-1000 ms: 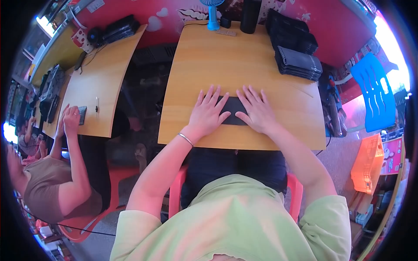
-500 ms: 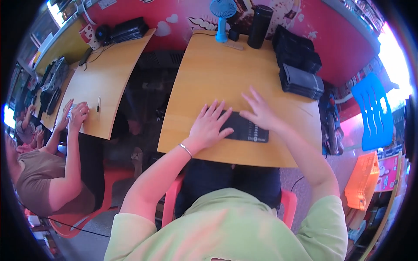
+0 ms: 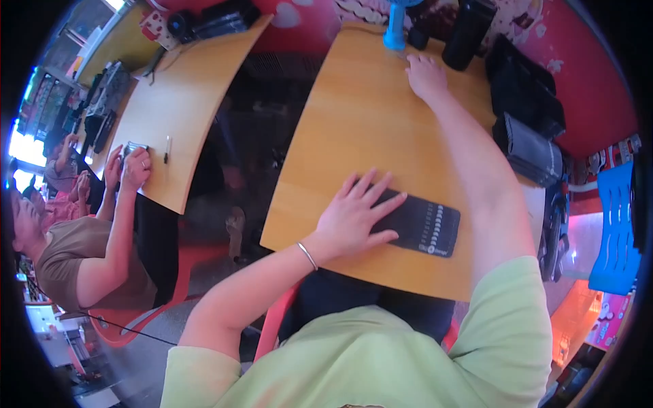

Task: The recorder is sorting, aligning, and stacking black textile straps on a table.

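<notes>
My left hand point(image 3: 350, 214) lies flat with its fingers spread over the left end of a thin black rectangular piece point(image 3: 434, 228). White markings run across the uncovered right end of that piece. My right arm is stretched far across the table point(image 3: 367, 122). At the far side, my right hand point(image 3: 427, 78) is down on the tabletop with its fingers bent and close together. It is just in front of a blue handheld fan point(image 3: 394, 34). Whatever is under those fingertips is mostly hidden.
A black cylinder point(image 3: 469, 34) and a small dark object point(image 3: 417, 38) stand by the fan. Stacked black pieces point(image 3: 527, 149) fill the right edge. At the left, a co-worker point(image 3: 88, 251) handles a small item at another table point(image 3: 178, 95) with a pen-like tool point(image 3: 167, 149).
My right hand has left the black piece and reached to the table's far side by the fan. My left hand stays on the piece. The whole view has shifted and tilted.
</notes>
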The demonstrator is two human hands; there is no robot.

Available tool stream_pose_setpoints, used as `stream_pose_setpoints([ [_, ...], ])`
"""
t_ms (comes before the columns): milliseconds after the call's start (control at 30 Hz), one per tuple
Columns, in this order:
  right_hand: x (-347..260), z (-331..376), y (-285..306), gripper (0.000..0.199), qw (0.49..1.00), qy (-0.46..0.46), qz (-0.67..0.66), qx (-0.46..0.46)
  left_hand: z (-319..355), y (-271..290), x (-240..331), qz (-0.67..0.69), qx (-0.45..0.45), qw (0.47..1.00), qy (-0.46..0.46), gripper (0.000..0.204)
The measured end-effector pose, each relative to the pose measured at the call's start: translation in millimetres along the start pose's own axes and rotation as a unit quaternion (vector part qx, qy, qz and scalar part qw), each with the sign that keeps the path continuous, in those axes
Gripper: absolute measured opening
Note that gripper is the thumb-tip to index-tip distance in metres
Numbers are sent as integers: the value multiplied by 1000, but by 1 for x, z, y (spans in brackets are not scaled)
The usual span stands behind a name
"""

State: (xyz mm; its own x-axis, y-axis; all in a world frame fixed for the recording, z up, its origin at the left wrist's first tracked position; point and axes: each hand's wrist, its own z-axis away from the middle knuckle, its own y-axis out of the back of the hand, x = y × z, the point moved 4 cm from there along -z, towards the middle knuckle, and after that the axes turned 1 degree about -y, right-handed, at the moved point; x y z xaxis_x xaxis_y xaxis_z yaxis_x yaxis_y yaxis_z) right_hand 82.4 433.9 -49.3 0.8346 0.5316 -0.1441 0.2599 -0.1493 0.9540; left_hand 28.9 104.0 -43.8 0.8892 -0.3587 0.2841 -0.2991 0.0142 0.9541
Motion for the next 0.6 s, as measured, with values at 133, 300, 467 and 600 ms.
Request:
stream_pose_setpoints([
  [133, 1, 27, 1, 17, 999, 40, -21, 24, -2, -6, -1, -10, 14, 1000, -9, 64],
  [300, -12, 113, 26, 28, 993, 77, -87, -25, 2, -10, -2, -10, 12, 1000, 2, 90],
  [467, -45, 211, 84, 30, 964, 69, -244, -78, 8, -10, -1, -3, 59, 998, 1, 99],
  [600, -73, 267, 102, 31, 963, 13, -258, -81, 11, -12, -4, 2, 66, 998, 1, 109],
])
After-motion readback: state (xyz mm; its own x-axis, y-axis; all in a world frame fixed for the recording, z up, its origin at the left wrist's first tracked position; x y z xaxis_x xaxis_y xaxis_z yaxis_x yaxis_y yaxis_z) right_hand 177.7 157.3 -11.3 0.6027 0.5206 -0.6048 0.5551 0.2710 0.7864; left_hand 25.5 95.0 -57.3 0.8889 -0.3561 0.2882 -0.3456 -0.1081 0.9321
